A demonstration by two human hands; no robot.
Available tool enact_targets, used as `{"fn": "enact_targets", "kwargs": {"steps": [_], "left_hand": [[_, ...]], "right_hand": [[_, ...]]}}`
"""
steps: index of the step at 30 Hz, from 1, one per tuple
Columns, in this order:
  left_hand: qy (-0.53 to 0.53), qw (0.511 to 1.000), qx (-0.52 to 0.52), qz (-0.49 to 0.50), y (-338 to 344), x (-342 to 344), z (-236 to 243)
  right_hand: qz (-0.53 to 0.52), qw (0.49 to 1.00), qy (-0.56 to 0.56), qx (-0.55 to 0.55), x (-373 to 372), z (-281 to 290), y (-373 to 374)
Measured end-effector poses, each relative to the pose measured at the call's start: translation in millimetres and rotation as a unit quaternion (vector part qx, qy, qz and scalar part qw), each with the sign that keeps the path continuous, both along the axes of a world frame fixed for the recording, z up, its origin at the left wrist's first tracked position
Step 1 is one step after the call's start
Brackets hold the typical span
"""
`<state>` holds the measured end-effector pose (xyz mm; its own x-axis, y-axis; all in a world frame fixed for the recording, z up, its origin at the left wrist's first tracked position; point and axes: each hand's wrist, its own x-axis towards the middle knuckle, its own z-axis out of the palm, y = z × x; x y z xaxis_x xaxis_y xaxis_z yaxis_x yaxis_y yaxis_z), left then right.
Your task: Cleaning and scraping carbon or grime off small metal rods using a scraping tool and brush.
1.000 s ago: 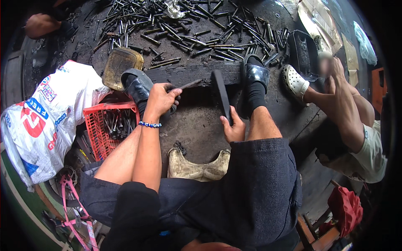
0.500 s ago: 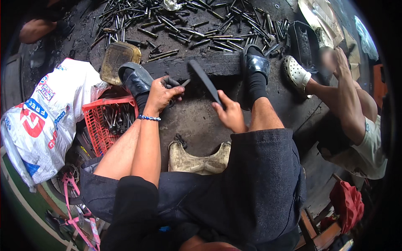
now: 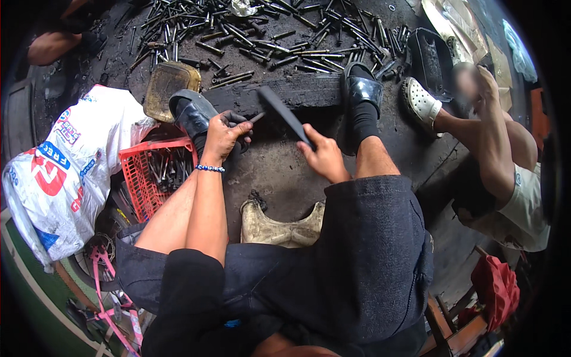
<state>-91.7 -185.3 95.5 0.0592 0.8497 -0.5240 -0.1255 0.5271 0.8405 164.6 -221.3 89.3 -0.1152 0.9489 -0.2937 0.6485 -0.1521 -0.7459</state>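
Observation:
My left hand is closed, pinching a short thin metal rod, probably a bolt, whose tip points up and to the right. The rest of it is hidden by the fingers. In my right hand is one end of a long, dark, flat bar, which slants up to the left. Its far end hangs just above and right of the rod's tip; whether they touch I cannot tell. Beyond both hands lies a dark wooden beam. A red plastic crate of bolts stands left of my left forearm.
Many greasy bolts lie scattered on the floor ahead. A stained yellowish container and a white plastic sack are at left. Between my legs is a dirty cream plastic piece. At right sits another person beside a black tray.
The bar's far end has shifted slightly left, and my left hand with the rod has moved a little left. Both hands keep their hold.

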Motion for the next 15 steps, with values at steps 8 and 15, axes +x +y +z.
{"fn": "enact_targets", "kwargs": {"steps": [8,15], "left_hand": [[-0.030,1.000,0.002,-0.002,5.6,6.1,2.6],[-0.031,0.999,0.010,-0.022,4.8,7.8,4.4]], "right_hand": [[-0.001,0.998,-0.020,-0.060,6.8,3.9,12.2],[0.004,0.999,0.029,-0.025,13.4,7.6,15.1]]}}
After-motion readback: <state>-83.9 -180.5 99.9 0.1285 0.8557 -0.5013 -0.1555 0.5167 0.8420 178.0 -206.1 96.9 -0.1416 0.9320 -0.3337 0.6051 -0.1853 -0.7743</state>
